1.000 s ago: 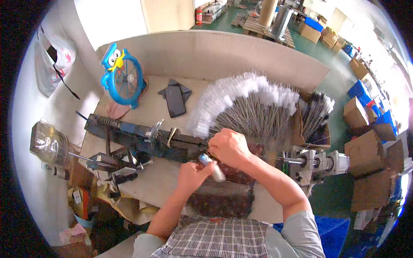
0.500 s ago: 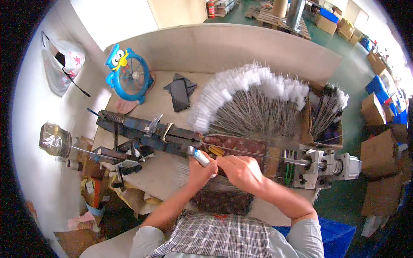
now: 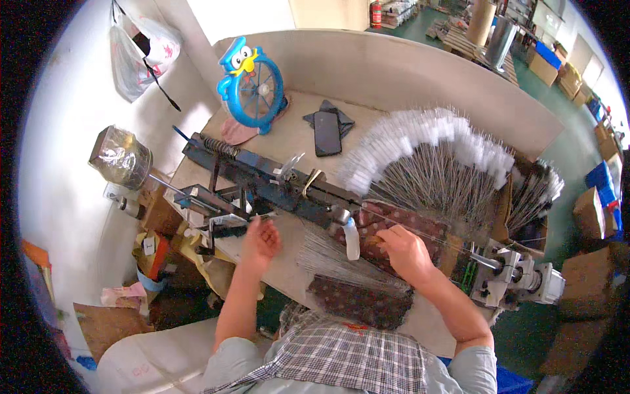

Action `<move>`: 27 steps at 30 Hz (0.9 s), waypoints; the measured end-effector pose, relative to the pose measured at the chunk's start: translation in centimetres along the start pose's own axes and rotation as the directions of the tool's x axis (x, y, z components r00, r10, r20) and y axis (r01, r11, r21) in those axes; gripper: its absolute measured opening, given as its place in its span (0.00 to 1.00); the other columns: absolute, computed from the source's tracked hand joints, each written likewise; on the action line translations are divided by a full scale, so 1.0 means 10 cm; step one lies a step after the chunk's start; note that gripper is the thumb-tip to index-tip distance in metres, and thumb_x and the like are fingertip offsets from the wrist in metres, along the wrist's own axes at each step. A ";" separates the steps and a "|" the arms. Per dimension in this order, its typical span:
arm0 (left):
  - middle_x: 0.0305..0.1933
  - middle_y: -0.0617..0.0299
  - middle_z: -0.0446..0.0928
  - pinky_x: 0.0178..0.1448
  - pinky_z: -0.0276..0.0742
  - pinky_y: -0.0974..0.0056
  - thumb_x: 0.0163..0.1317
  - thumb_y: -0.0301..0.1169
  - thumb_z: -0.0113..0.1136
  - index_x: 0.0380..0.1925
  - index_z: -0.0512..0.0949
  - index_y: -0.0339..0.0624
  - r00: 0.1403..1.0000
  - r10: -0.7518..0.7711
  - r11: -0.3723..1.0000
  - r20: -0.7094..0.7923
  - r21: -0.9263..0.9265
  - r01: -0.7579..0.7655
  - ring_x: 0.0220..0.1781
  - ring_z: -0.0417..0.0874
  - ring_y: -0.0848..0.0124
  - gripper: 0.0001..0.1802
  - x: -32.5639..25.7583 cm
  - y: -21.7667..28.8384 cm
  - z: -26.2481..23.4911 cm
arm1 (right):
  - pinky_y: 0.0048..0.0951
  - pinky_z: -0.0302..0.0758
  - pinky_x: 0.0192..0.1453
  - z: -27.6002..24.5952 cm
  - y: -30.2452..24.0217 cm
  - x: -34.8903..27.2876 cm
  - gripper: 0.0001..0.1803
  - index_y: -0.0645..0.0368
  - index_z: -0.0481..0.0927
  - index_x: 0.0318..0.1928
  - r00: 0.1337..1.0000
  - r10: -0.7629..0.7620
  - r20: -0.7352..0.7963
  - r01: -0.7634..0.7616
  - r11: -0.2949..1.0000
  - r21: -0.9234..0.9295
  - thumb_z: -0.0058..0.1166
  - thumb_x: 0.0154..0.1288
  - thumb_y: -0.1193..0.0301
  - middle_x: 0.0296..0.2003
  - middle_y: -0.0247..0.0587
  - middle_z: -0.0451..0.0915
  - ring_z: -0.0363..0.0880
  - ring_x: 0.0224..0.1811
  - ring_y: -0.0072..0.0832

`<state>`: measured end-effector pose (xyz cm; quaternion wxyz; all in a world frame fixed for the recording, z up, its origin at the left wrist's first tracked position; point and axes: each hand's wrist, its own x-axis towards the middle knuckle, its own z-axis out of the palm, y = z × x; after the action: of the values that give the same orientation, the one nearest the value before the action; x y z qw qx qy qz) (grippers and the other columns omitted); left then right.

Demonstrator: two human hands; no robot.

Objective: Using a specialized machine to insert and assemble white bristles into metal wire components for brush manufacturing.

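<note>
A long dark metal machine bed [image 3: 262, 172] crosses the bench. From its right end hangs a lever with a whitish, tape-wrapped handle [image 3: 352, 240], which neither hand touches. My left hand [image 3: 262, 244] hovers beside a small metal bracket [image 3: 230, 222] on the machine's near side, fingers loosely curled and apart, seemingly holding nothing. My right hand [image 3: 408, 256] is pinched closed over a maroon dotted cloth [image 3: 423, 226], right of the handle. A bit of yellow shows at its fingertips, too small to name. Thin wires [image 3: 335, 259] lie in a bundle below the handle.
White-tipped wire brushes [image 3: 426, 148] fan out behind the cloth. More brushes stand in a cardboard box [image 3: 522, 230]. A motor-driven chuck [image 3: 502, 269] sits at the right. A phone [image 3: 327, 133], a blue toy-shaped fan [image 3: 256, 92] and a lamp [image 3: 121, 161] are further left.
My left hand has let go of the whitish handle and moved left to the bracket. The right hand stays near the cloth, still pinched. The view has turned, shifting the scene rightward.
</note>
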<state>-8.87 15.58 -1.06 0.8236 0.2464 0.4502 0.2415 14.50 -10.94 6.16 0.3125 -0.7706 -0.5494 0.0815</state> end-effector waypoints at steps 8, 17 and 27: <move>0.27 0.67 0.75 0.35 0.73 0.66 0.55 0.39 0.63 0.31 0.78 0.43 0.997 0.072 0.997 -0.018 -0.019 -0.072 0.30 0.76 0.72 0.11 -0.01 0.13 -0.10 | 0.38 0.75 0.45 -0.08 -0.13 -0.02 0.20 0.61 0.74 0.48 0.998 0.012 0.065 -0.019 0.994 0.109 0.46 0.51 0.83 0.43 0.50 0.77 0.77 0.42 0.47; 0.23 0.66 0.74 0.33 0.69 0.70 0.56 0.31 0.59 0.26 0.78 0.40 0.921 0.350 0.827 0.170 0.406 -0.389 0.26 0.73 0.78 0.06 -0.45 -0.42 0.58 | 0.34 0.73 0.38 -0.68 -0.19 0.01 0.11 0.55 0.80 0.37 0.962 -0.018 -0.273 -0.020 0.991 -0.136 0.54 0.52 0.77 0.30 0.40 0.80 0.77 0.30 0.38; 0.31 0.61 0.78 0.33 0.72 0.72 0.64 0.31 0.52 0.35 0.77 0.36 0.792 0.102 0.867 0.602 0.337 -0.368 0.28 0.76 0.76 0.09 -0.71 -1.31 1.97 | 0.33 0.74 0.41 -0.76 0.09 -0.22 0.09 0.62 0.81 0.37 0.941 0.256 -0.221 -0.207 0.952 0.224 0.57 0.55 0.73 0.30 0.45 0.80 0.77 0.34 0.39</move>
<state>7.03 -2.52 4.48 0.8047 0.5403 0.1925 0.1532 17.95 -16.07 11.17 0.4418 -0.7993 -0.4003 0.0752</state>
